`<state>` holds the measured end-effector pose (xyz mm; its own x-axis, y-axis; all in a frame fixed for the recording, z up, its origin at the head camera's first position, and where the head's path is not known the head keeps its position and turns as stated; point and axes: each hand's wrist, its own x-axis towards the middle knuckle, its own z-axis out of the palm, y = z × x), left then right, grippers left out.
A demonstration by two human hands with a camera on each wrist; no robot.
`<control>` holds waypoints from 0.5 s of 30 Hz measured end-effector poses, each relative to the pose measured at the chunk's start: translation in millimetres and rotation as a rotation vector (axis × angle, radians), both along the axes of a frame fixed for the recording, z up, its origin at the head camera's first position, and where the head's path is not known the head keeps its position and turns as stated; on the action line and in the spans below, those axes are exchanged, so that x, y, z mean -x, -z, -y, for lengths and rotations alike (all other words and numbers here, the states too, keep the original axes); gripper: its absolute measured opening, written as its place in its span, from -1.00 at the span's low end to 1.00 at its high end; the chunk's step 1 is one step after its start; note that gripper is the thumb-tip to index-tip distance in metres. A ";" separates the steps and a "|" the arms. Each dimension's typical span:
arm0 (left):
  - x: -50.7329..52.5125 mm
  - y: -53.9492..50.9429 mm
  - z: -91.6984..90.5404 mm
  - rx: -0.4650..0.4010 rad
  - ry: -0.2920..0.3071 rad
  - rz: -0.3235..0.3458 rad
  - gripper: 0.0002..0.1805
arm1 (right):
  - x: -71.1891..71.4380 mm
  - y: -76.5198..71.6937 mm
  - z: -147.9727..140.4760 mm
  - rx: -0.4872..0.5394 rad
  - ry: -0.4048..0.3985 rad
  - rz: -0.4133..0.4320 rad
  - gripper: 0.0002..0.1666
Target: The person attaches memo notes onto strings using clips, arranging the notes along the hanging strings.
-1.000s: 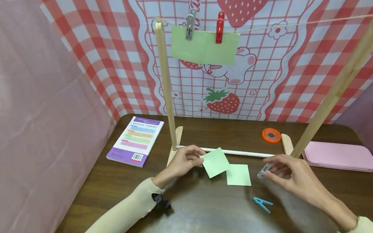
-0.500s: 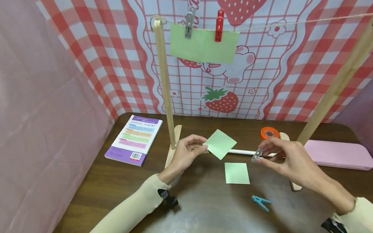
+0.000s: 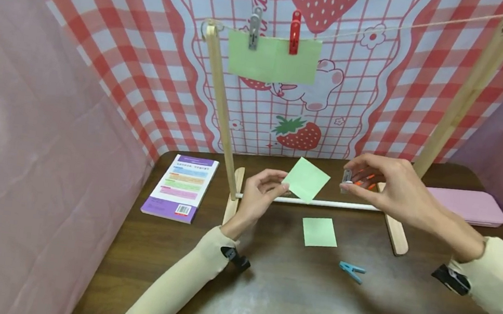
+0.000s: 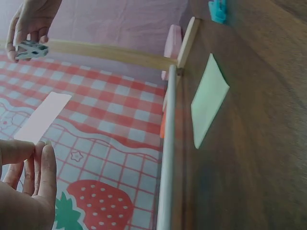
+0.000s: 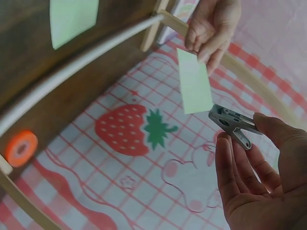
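My left hand pinches a green square sticky note by one corner, raised above the white crossbar. To its right, my right hand holds a grey clothespin between thumb and fingers; the right wrist view shows its handles toward my fingertips and its nose toward the note. A second green note lies on the table, and a blue clothespin lies nearer me. On the string above, a grey clothespin and a red clothespin hold green paper.
Two wooden posts carry the string, with feet on the table. A book lies at the left. The pink case is at the right, partly behind my right arm; an orange tape roll shows behind my right hand.
Both hands have risen, the left with its note and the right with the grey clothespin. My left hand has also moved right, my right hand slightly left. The table note and blue clothespin stay put.
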<state>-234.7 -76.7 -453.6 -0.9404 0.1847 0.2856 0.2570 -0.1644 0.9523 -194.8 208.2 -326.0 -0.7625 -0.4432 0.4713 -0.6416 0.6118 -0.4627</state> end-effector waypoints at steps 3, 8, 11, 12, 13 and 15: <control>1.9 -4.9 -3.0 -0.032 0.016 -0.008 -0.66 | 3.1 -11.7 3.5 -0.009 -0.003 -0.035 -0.59; 6.1 -15.4 -9.2 -0.065 0.024 -0.026 -0.67 | 6.2 -35.5 7.8 -0.025 0.002 -0.091 -0.55; 10.4 -24.6 -15.5 -0.097 0.022 -0.046 -0.66 | 8.6 -50.5 9.2 -0.009 -0.009 -0.122 -0.52; 12.0 -28.1 -17.9 -0.113 0.023 -0.053 -0.65 | 9.3 -55.2 9.5 -0.005 -0.013 -0.133 -0.52; 13.8 -31.5 -20.4 -0.126 0.023 -0.063 -0.65 | 10.2 -59.6 10.0 0.001 -0.018 -0.142 -0.52; 17.1 -38.3 -24.7 -0.155 0.024 -0.083 -0.65 | 12.6 -67.8 11.5 0.001 -0.027 -0.165 -0.53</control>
<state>-251.8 -52.1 -415.3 -0.9083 0.1547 0.3888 0.3277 -0.3148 0.8908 -207.4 196.7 -258.2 -0.6623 -0.4621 0.5897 -0.7253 0.5926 -0.3503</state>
